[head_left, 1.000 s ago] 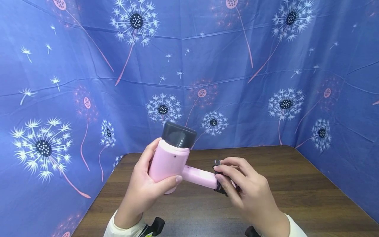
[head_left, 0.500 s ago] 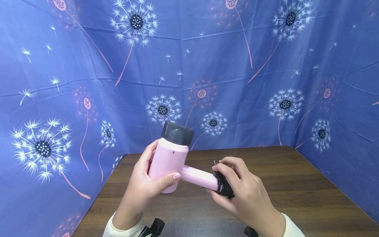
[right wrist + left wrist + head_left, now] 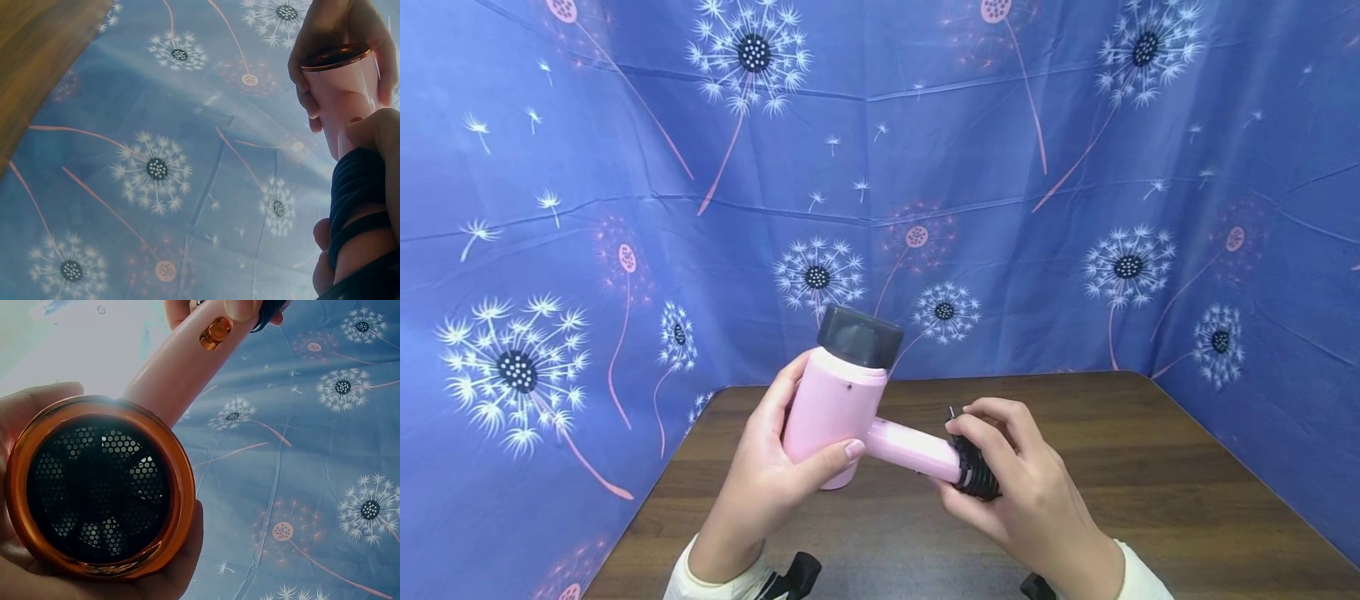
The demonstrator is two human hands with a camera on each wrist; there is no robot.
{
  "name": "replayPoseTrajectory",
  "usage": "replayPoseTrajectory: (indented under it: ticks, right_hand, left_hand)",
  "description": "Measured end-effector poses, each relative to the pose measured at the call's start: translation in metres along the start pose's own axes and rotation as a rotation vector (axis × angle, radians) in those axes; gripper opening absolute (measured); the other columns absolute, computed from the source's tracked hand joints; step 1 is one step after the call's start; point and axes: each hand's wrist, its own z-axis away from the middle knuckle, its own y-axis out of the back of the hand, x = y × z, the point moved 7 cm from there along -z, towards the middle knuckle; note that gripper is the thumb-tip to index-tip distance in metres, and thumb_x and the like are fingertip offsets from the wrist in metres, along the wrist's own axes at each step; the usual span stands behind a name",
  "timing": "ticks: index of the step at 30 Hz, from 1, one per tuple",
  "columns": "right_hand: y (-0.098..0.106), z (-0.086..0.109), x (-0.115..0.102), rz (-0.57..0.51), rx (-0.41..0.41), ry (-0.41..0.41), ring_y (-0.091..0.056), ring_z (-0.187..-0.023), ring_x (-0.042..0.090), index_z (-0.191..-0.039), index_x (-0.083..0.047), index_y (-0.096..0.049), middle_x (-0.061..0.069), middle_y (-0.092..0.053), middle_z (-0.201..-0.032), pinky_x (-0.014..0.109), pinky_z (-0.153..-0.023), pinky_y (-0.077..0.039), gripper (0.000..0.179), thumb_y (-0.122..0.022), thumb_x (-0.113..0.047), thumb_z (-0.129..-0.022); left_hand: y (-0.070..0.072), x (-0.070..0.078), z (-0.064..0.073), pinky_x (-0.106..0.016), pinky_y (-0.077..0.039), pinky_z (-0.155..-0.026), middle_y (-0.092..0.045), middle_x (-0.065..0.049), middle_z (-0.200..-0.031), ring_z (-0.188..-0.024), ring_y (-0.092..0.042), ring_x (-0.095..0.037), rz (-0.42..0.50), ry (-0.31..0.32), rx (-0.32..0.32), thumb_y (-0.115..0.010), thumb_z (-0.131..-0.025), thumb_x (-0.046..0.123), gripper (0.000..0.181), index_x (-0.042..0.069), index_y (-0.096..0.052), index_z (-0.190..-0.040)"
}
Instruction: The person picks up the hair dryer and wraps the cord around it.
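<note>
A pink hair dryer (image 3: pixel 835 404) with a dark nozzle (image 3: pixel 860 337) is held up above the table. My left hand (image 3: pixel 775 458) grips its barrel, thumb across the near side. In the left wrist view the copper-ringed air intake (image 3: pixel 100 487) faces the camera, and an orange switch (image 3: pixel 215 332) sits on the handle (image 3: pixel 178 372). My right hand (image 3: pixel 1026 492) holds the handle's end, where a black cord (image 3: pixel 976 471) is wound round it. The right wrist view shows the coiled cord (image 3: pixel 359 190) with fingers beside it. Part of the right fingers is hidden behind the handle.
A dark brown wooden table (image 3: pixel 1150 467) lies below the hands. Blue dandelion-print cloth (image 3: pixel 1037 275) hangs behind it and at both sides. Black wrist straps (image 3: pixel 797 575) show at the bottom edge.
My right hand has shifted its grip: fingers that pinched a black piece at the handle's end now wrap round the cord coil, thumb under the handle. The left hand keeps its hold.
</note>
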Motion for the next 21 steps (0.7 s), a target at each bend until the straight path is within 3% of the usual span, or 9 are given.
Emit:
replayPoseTrajectory:
  ticks: [7,15,21]
  right_hand:
    - [0.0007,-0.0006,0.0016,-0.026,-0.001,-0.005,-0.065,-0.086,0.023,-0.110,0.005,-0.070,0.021,-0.062,-0.107,0.024,-0.073,-0.055,0.039,-0.072,-0.027,-0.088]
    - [0.0016,0.0001,0.0029,-0.013,0.003,-0.012,-0.064,-0.083,0.022,-0.111,0.004,-0.070,0.021,-0.062,-0.107,0.024,-0.070,-0.055,0.039,-0.073,-0.025,-0.084]
    - [0.0027,0.0003,0.0063,0.006,0.005,-0.034,-0.064,-0.090,0.024,-0.111,0.003,-0.071,0.020,-0.063,-0.107,0.022,-0.077,-0.055,0.039,-0.069,-0.030,-0.090]
  left_hand:
    - [-0.0014,0.0000,0.0000,-0.043,-0.062,-0.081,-0.063,-0.003,-0.126,-0.106,-0.065,-0.030,-0.008,0.003,-0.003,-0.085,-0.082,0.007,0.088,0.031,-0.042,-0.155]
    - [-0.0007,0.0001,-0.0001,-0.042,-0.062,-0.083,-0.063,-0.001,-0.128,-0.108,-0.064,-0.028,-0.034,0.011,0.023,-0.086,-0.080,0.010,0.092,0.033,-0.040,-0.155]
    - [0.0013,-0.0014,0.0001,-0.037,-0.060,-0.089,-0.059,0.000,-0.138,-0.115,-0.063,-0.026,-0.074,0.003,0.054,-0.087,-0.079,0.011,0.096,0.032,-0.036,-0.158]
